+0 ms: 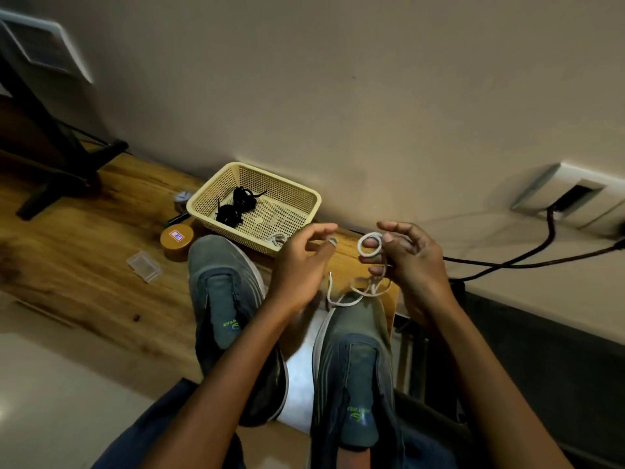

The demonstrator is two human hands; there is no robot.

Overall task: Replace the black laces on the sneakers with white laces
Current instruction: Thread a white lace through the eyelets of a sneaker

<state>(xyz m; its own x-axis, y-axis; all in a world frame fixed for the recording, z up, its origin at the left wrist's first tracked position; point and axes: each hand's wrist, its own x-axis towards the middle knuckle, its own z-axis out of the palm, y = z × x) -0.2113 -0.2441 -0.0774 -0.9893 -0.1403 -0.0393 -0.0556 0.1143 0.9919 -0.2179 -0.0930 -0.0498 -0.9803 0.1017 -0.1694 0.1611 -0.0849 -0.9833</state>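
Right hand point(411, 262) pinching white lace point(370, 245), left hand point(301, 265) loosely open, basket point(304, 201) behind

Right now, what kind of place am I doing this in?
Probably a home desk or work corner: a wooden tabletop against a plain wall, a wall socket with cables plugged in, and a plastic basket of laces.
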